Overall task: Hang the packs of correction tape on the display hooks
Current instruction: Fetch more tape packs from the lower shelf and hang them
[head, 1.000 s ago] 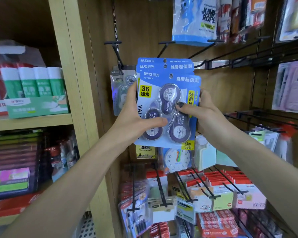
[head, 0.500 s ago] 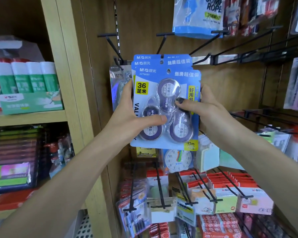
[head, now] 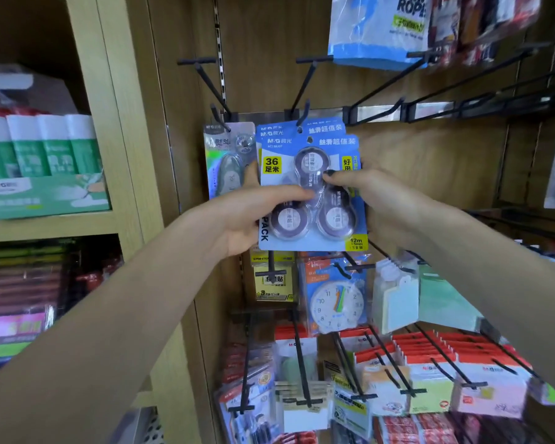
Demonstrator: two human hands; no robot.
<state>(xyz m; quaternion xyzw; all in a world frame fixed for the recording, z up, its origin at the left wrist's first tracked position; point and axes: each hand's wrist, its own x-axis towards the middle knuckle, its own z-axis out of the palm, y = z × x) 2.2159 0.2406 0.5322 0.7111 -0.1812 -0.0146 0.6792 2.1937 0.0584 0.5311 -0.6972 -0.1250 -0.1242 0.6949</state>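
Three stacked blue packs of correction tape (head: 311,190), each with round purple dispensers under a clear blister, are held up against the wooden display wall. My left hand (head: 237,216) grips the stack's left edge, thumb across the front. My right hand (head: 375,200) grips the right edge, thumb on the blister. The tip of a black display hook (head: 305,112) sits at the hang hole of the rearmost pack; the two front packs' holes lie below it. A grey single correction-tape pack (head: 226,161) hangs on the neighbouring hook (head: 218,112) to the left.
Two long black hooks (head: 205,78) jut out above. A jump-rope bag (head: 378,30) hangs upper right. Below hang sticky notes (head: 271,278), a toy clock pack (head: 335,302) and several red-topped packs (head: 446,357). A shelf at left holds glue sticks (head: 42,145).
Both hands have lifted the stack toward the hook, so the rearmost pack's hole now meets the hook tip. My left thumb has slid higher up the blister.
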